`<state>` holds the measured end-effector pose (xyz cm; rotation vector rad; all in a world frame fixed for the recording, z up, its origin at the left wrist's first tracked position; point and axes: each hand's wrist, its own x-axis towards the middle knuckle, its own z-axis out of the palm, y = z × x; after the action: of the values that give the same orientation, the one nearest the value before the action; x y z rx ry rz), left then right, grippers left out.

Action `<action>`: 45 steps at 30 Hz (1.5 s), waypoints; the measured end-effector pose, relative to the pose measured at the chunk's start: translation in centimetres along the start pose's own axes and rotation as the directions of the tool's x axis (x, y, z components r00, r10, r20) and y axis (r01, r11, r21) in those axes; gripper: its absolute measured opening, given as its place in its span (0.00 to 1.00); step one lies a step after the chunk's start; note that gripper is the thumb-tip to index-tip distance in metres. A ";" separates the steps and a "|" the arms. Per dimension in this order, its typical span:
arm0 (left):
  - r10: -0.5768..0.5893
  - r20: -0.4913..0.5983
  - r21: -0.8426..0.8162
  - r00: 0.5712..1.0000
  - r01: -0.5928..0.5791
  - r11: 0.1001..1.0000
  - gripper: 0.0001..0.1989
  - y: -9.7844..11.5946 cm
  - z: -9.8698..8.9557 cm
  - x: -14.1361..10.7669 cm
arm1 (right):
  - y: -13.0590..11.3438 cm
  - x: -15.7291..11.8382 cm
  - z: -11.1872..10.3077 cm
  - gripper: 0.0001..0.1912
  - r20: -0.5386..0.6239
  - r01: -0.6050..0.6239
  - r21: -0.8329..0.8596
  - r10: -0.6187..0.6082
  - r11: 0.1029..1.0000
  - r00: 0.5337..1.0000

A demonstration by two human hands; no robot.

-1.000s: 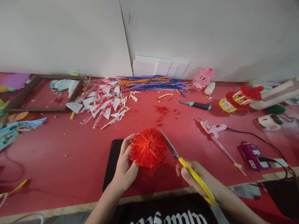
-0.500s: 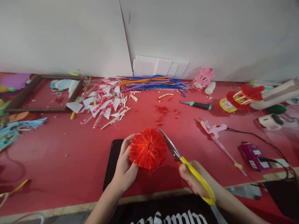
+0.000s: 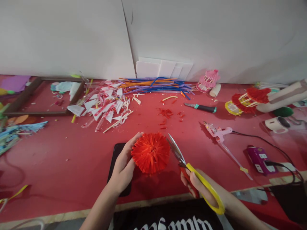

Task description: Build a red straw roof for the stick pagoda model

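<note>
Clock centred on the red pompom [image 3: 151, 154], twelve toward the wall [image 3: 72, 38]. Your left hand [image 3: 123, 167] has it, fingers curled round its nine o'clock side. Your right hand [image 3: 194, 181] is at four, fingers closed through the handles of the scissors [image 3: 182, 164]; blades slightly parted beside the pompom's three o'clock rim, touching or not can't be told.

Widest room: toward nine, past the black slab [image 3: 117, 153], red worktop [image 3: 81, 166] with scattered crumbs. Near edge runs at six. Right side tighter: glue gun [image 3: 218, 132] between two and three, knife [image 3: 203, 108] between one and two, red clippings [image 3: 165, 112] just past twelve.

Hidden: your left fingertips, the pompom's underside, part of the slab behind your hand. Pale tube [image 3: 286, 95] past two, cut off by the frame.
</note>
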<state>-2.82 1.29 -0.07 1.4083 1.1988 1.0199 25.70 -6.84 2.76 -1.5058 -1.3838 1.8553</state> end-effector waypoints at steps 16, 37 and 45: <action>0.269 -0.010 0.225 0.963 -0.260 0.939 0.23 -0.7 1.1 -2.1 | -0.6 0.2 0.4 0.35 0.030 0.015 0.002 -0.015 1.000 0.999; 0.339 -0.120 0.428 0.933 -0.259 0.866 0.27 -0.2 2.1 -1.8 | -1.0 0.7 1.1 0.36 -0.047 -0.015 0.000 0.016 1.000 0.999; 0.402 -0.095 0.498 0.911 -0.306 0.811 0.19 0.4 2.4 -1.7 | -1.6 1.0 1.0 0.39 -0.119 -0.007 -0.064 0.000 0.998 0.993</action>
<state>-0.64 -0.74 -0.06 2.0164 1.4281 1.1941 23.98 -5.80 3.51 -1.6231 -1.3976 1.7081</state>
